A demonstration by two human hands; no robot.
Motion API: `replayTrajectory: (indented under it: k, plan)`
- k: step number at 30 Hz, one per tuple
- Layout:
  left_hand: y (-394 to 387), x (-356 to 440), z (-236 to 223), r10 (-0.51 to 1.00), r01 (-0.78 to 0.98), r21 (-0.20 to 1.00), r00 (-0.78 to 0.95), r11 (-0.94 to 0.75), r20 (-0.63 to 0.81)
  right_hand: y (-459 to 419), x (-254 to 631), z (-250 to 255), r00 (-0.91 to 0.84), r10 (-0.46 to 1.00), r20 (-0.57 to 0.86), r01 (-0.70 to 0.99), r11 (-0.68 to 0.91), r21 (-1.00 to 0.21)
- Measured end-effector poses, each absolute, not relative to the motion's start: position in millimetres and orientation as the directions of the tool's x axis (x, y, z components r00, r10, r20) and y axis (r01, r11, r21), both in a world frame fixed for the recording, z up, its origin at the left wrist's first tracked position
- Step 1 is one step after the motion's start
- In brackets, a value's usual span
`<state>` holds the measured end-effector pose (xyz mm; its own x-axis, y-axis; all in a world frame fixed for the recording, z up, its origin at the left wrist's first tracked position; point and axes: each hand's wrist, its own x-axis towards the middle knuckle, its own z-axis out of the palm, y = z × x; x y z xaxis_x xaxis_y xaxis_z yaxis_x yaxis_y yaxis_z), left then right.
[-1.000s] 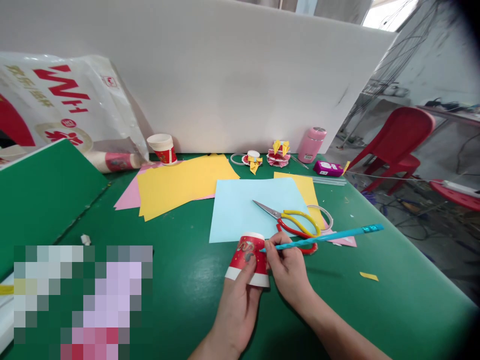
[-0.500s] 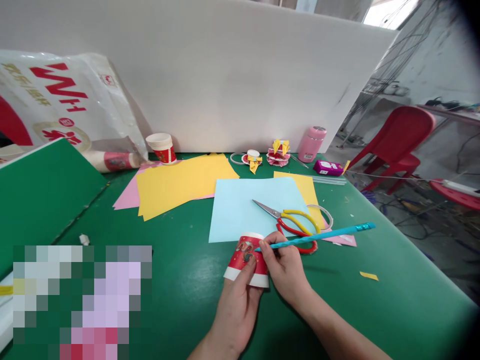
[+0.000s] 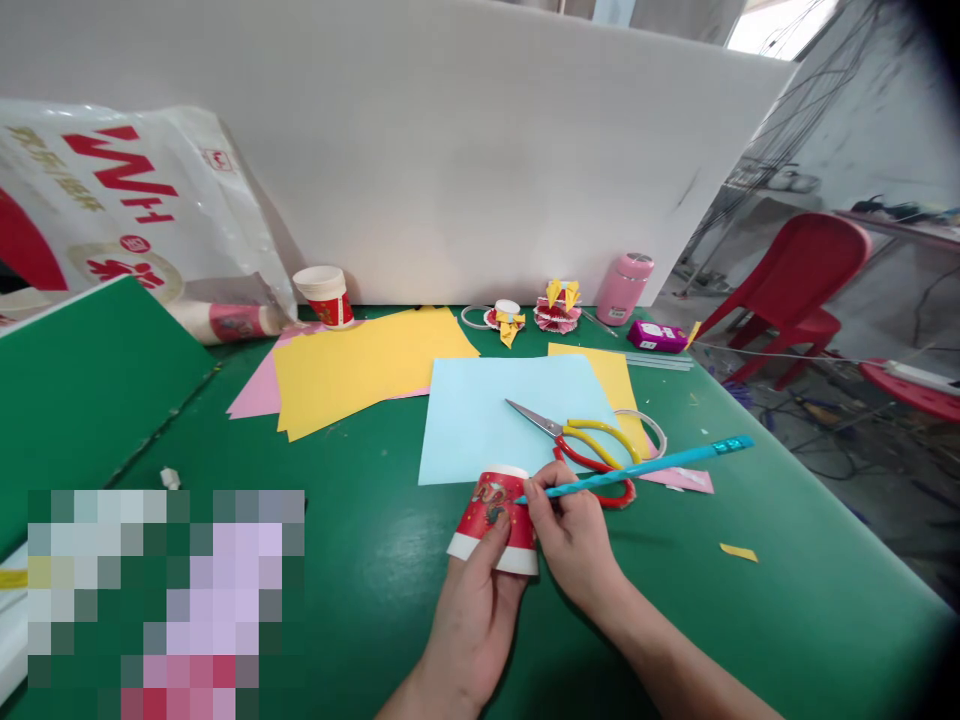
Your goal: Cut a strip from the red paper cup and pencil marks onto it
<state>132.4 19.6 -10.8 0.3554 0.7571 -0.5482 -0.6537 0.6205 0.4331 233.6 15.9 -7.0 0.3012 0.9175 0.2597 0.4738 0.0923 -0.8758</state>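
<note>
My left hand [image 3: 480, 610] grips a red and white paper cup [image 3: 480, 510], with the thumb on the printed side and the fingers hidden behind or inside it. The cup is upside down, its wider end towards me. Pinched in my right hand [image 3: 574, 525] is a blue pencil [image 3: 652, 465], its tip at the cup's red wall and its eraser end pointing right. Just beyond my right hand, scissors [image 3: 600, 428] with yellow and red handles lie on a light blue paper sheet [image 3: 472, 410].
Yellow sheets [image 3: 367, 360] over pink ones lie at the back left, near stacked paper cups [image 3: 328, 297] and a plastic bag [image 3: 150, 190]. Paper crafts [image 3: 557, 307], a pink bottle [image 3: 625, 288] and a purple packet [image 3: 658, 336] stand along the white board [image 3: 450, 150]. A pixelated area covers the lower left.
The pencil and my right hand have shifted very slightly right, the eraser end a little higher. My left hand and the cup look the same.
</note>
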Motion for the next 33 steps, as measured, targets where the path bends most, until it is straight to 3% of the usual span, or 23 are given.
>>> replayTrajectory:
  k: [13,33]
  plan:
    - [20.3,132.0,-10.9,0.768,-0.637,0.462,0.359,0.617,-0.531,13.7,234.3,-10.0,0.339,0.921,0.193,0.395,0.047,-0.917]
    - [21.2,131.9,-10.4,0.774,-0.671,0.424,0.382,0.608,-0.506,19.2,231.7,-5.2,0.246,0.943,0.224,0.418,0.105,-0.902]
